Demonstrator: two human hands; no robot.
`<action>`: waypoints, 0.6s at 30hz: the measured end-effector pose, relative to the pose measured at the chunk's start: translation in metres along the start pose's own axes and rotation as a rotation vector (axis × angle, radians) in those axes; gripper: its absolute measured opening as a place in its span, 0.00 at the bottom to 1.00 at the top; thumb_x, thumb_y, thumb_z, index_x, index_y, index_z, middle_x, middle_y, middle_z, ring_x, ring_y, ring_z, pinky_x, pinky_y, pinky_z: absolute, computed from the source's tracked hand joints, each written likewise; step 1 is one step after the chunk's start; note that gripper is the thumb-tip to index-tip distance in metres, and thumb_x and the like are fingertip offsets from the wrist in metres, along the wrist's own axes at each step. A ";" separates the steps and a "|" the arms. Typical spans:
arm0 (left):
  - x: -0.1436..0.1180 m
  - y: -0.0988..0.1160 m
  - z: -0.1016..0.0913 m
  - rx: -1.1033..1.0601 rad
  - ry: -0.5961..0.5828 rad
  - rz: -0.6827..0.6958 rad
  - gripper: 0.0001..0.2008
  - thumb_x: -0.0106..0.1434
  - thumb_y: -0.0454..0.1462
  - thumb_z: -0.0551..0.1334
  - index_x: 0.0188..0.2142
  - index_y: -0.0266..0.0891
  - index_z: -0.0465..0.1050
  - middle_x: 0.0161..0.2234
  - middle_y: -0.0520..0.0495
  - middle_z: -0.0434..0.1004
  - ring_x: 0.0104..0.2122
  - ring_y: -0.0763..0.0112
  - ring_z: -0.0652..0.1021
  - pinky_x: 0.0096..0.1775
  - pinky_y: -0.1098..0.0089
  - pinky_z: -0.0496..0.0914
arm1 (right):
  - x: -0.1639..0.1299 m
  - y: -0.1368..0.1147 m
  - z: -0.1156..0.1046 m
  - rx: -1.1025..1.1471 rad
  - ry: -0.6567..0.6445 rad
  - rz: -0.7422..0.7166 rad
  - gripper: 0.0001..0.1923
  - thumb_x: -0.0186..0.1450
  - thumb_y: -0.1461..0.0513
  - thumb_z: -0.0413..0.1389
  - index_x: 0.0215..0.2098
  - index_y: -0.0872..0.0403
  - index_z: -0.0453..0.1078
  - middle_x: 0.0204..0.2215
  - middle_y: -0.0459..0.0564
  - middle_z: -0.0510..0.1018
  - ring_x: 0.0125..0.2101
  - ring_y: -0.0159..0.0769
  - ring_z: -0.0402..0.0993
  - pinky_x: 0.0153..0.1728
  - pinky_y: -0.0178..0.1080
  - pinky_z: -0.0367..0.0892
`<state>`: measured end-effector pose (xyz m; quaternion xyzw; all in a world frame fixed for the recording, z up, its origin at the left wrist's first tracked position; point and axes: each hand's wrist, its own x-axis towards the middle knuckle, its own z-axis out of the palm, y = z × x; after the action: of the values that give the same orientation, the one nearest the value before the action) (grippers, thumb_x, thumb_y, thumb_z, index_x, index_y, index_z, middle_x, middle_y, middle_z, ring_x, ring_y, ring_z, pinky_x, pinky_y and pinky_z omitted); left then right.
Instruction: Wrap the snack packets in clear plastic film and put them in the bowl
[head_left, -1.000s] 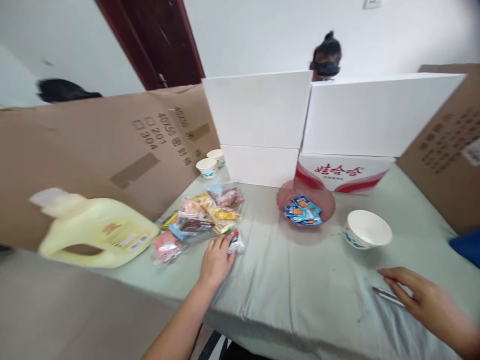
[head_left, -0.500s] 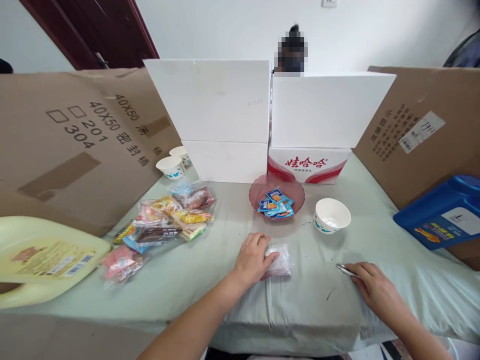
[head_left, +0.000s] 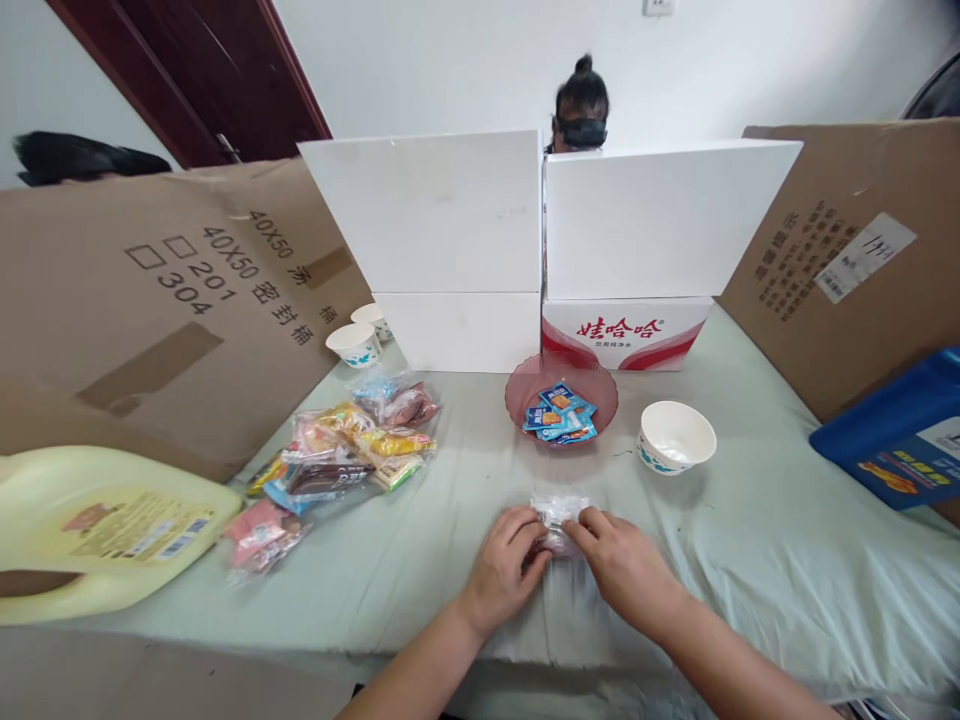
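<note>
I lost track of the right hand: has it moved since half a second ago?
Yes. The right hand moved left, from below the white paper bowl onto the clear plastic snack packet, beside the left hand.

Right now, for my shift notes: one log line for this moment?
left hand: on clear snack packet | right hand: same packet | pink bowl: behind
</note>
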<state>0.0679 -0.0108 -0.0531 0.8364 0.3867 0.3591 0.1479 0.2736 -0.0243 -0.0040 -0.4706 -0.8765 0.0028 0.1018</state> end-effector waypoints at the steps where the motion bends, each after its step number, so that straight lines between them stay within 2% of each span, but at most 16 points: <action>1: 0.000 -0.001 -0.001 -0.002 -0.007 0.008 0.09 0.64 0.33 0.58 0.44 0.39 0.71 0.44 0.41 0.74 0.48 0.59 0.74 0.50 0.57 0.71 | -0.001 0.004 0.002 -0.011 -0.009 0.020 0.25 0.58 0.75 0.49 0.50 0.51 0.69 0.36 0.50 0.75 0.32 0.37 0.74 0.31 0.35 0.67; 3: -0.001 -0.001 -0.005 -0.003 -0.011 0.016 0.09 0.64 0.32 0.58 0.44 0.40 0.71 0.44 0.41 0.74 0.47 0.59 0.74 0.49 0.56 0.71 | -0.016 0.023 0.006 -0.017 0.002 0.085 0.26 0.59 0.74 0.48 0.51 0.49 0.69 0.35 0.48 0.75 0.30 0.35 0.74 0.30 0.34 0.66; 6: 0.000 0.003 -0.009 0.001 0.003 0.006 0.08 0.65 0.33 0.58 0.44 0.40 0.71 0.43 0.41 0.74 0.46 0.60 0.74 0.47 0.58 0.72 | -0.058 0.067 0.015 -0.022 0.040 0.232 0.23 0.62 0.72 0.45 0.49 0.47 0.70 0.34 0.47 0.76 0.28 0.33 0.74 0.29 0.34 0.66; 8: 0.003 0.009 -0.009 0.007 0.012 -0.001 0.08 0.65 0.34 0.58 0.44 0.40 0.71 0.42 0.41 0.74 0.44 0.60 0.74 0.46 0.59 0.72 | -0.087 0.093 0.020 -0.034 0.060 0.331 0.19 0.66 0.67 0.44 0.49 0.47 0.71 0.35 0.48 0.76 0.31 0.35 0.75 0.30 0.36 0.67; 10: 0.011 0.015 -0.005 0.018 0.008 -0.008 0.11 0.64 0.36 0.60 0.47 0.39 0.70 0.44 0.40 0.74 0.44 0.59 0.74 0.45 0.58 0.73 | -0.107 0.107 0.024 -0.081 0.103 0.395 0.17 0.67 0.63 0.45 0.47 0.48 0.72 0.35 0.50 0.77 0.34 0.40 0.75 0.33 0.41 0.69; 12: 0.022 0.021 0.003 0.037 -0.004 -0.037 0.19 0.62 0.39 0.63 0.52 0.39 0.68 0.46 0.39 0.73 0.44 0.57 0.74 0.44 0.57 0.73 | -0.111 0.106 0.025 -0.124 0.179 0.422 0.15 0.68 0.60 0.46 0.44 0.49 0.74 0.37 0.52 0.77 0.38 0.45 0.74 0.36 0.47 0.69; 14: 0.030 0.024 0.013 0.027 -0.016 -0.091 0.18 0.61 0.40 0.63 0.51 0.40 0.71 0.44 0.41 0.75 0.42 0.57 0.75 0.42 0.57 0.74 | -0.103 0.092 0.023 -0.095 0.257 0.398 0.13 0.68 0.58 0.48 0.43 0.50 0.74 0.40 0.54 0.77 0.41 0.47 0.73 0.39 0.50 0.69; 16: 0.034 0.024 0.019 -0.070 0.011 -0.173 0.10 0.64 0.38 0.59 0.43 0.41 0.75 0.37 0.44 0.75 0.37 0.62 0.76 0.38 0.62 0.73 | -0.088 0.072 0.020 0.009 0.304 0.334 0.12 0.69 0.58 0.49 0.44 0.51 0.73 0.41 0.54 0.76 0.43 0.45 0.72 0.42 0.49 0.70; 18: 0.031 0.021 0.018 -0.247 0.091 -0.294 0.09 0.66 0.38 0.56 0.35 0.40 0.75 0.35 0.45 0.74 0.34 0.67 0.76 0.35 0.67 0.72 | -0.073 0.050 0.015 0.120 0.333 0.264 0.10 0.69 0.60 0.49 0.45 0.51 0.71 0.41 0.53 0.76 0.43 0.42 0.72 0.44 0.47 0.70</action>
<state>0.1054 -0.0008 -0.0397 0.7293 0.4639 0.4160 0.2826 0.3506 -0.0552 -0.0368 -0.5685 -0.7765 -0.0093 0.2717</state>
